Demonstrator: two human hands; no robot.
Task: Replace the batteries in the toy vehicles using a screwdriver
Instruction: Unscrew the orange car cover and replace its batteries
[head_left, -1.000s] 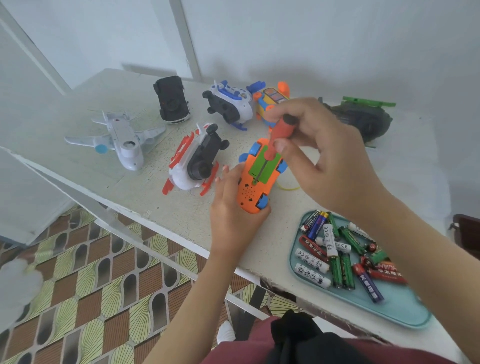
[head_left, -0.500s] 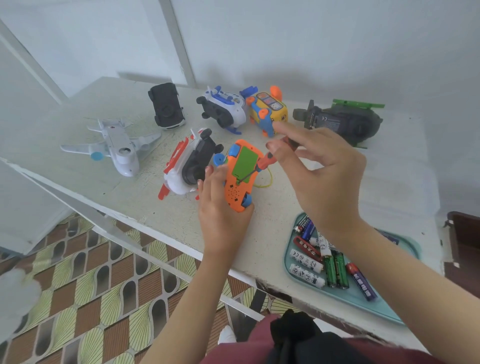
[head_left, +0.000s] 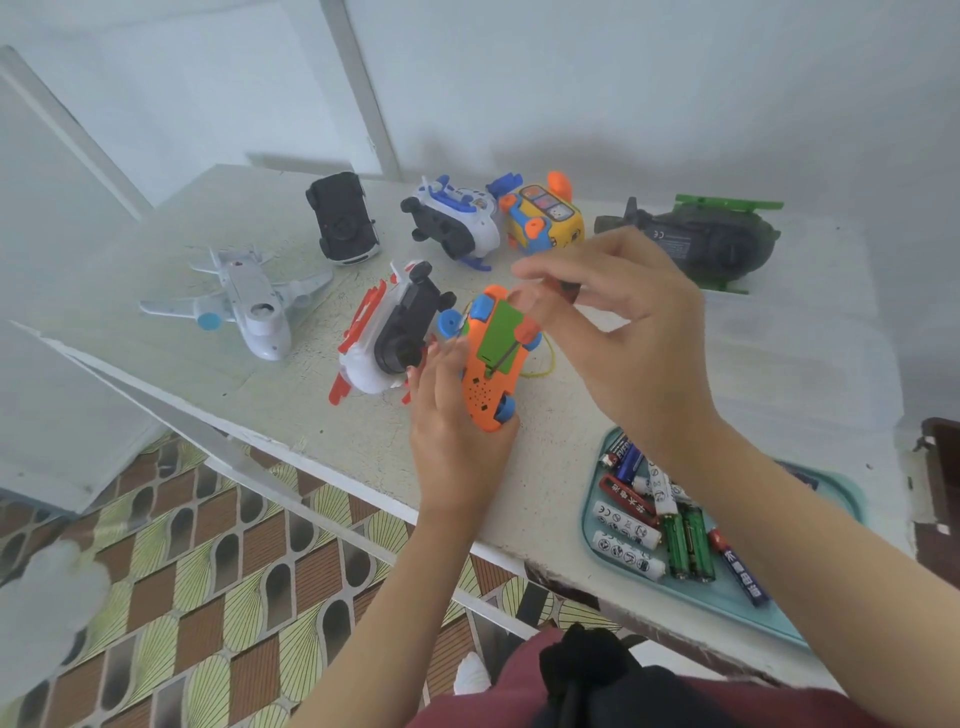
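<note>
Left hand (head_left: 457, 415) has its grip clamped round the orange toy car (head_left: 488, 389), belly up, held over the tabletop (head_left: 545, 467) near its front edge. Right hand (head_left: 639, 353) pinches the screwdriver (head_left: 530, 328), grip closed on the red handle, tip down at the green battery cover (head_left: 498, 332). The danger is that light fingertip hold. The tip may skip and scar the cover. The screw is too small to make out, but once freed it could roll off onto the floor (head_left: 208, 597).

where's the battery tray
In the head view, the tray sits on the right at the near edge of the table, partly under the right forearm, nearest the orange car.
</note>
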